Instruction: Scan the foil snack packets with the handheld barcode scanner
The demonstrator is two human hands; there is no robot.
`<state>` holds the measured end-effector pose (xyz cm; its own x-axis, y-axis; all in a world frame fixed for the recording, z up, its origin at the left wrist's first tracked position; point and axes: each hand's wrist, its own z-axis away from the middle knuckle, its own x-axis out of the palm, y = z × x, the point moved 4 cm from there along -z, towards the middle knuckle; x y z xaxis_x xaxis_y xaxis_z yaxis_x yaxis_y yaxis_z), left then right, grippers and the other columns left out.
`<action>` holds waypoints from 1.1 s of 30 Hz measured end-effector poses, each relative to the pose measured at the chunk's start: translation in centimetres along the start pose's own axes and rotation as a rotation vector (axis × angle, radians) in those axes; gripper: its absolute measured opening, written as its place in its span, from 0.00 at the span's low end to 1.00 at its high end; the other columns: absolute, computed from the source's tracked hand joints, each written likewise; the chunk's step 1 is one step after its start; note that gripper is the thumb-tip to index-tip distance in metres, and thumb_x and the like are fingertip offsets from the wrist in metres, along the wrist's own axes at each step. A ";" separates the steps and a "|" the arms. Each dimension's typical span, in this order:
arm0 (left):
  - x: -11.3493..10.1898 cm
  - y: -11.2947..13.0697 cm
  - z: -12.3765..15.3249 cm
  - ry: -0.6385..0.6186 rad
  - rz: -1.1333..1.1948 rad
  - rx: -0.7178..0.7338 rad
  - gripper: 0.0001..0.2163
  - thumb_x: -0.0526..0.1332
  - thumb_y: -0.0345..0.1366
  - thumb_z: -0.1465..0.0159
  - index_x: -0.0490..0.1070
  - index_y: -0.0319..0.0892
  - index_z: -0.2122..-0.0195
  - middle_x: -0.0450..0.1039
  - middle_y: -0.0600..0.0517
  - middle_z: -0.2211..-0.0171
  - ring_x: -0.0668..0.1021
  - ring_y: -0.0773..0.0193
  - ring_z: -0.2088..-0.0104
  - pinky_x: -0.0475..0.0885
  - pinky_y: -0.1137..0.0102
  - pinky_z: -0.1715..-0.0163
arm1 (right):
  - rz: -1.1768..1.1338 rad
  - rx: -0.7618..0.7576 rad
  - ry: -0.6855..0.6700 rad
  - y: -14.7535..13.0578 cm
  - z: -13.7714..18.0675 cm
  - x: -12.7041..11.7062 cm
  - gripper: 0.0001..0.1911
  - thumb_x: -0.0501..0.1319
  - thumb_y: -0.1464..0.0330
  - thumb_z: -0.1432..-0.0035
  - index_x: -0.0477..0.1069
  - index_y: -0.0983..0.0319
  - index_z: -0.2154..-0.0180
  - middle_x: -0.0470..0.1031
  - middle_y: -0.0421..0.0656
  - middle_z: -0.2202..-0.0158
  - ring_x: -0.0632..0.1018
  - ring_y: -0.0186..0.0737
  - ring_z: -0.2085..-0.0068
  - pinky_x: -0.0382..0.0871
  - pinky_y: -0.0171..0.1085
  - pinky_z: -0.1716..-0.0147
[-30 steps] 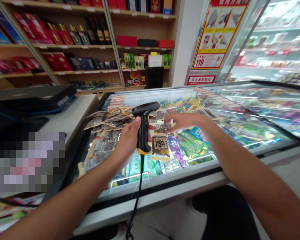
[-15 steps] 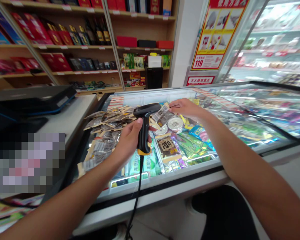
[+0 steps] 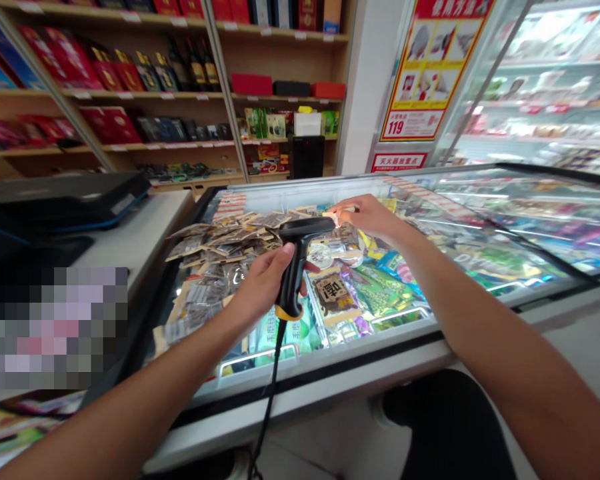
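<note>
My left hand point(image 3: 260, 283) is wrapped round the grip of a black barcode scanner point(image 3: 300, 257) with a yellow band at its base and a black cable hanging down. The scanner's head points right, towards my right hand point(image 3: 367, 215), which pinches the edge of a small snack packet point(image 3: 341, 230) over the glass lid of a chest freezer point(image 3: 330, 363). A heap of similar brown packets point(image 3: 220, 243) lies on the glass to the left. Two round tins point(image 3: 323, 255) rest on the glass below the scanner head.
A black point-of-sale terminal point(image 3: 65, 200) sits on the white counter point(image 3: 140, 233) at left. Wooden shelves point(image 3: 180, 93) with red boxes and bottles line the back wall. A glass-doored cooler point(image 3: 545, 87) stands at right. Coloured packets point(image 3: 380, 287) show under the freezer glass.
My right hand lifted a packet off the glass up to the scanner head, then lowered it and drew it slightly back. The scanner tilted a little further right.
</note>
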<state>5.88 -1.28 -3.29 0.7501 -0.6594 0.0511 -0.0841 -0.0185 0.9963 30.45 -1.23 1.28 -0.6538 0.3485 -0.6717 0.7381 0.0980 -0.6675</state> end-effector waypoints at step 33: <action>-0.2 0.4 0.0 0.117 0.051 0.024 0.26 0.62 0.59 0.38 0.77 0.36 0.67 0.79 0.46 0.75 0.74 0.68 0.82 0.68 0.73 0.83 | 0.235 -0.247 -0.739 -3.6 4.9 6.4 0.26 0.71 0.58 0.50 0.75 0.58 0.49 0.80 0.45 0.49 0.79 0.49 0.53 0.73 0.43 0.54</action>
<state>5.75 -1.15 -2.93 0.8158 -0.5676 0.1104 -0.1381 -0.0059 0.9904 22.79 -3.94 -2.24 -0.3547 -0.3111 -0.8817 0.8288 0.3318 -0.4506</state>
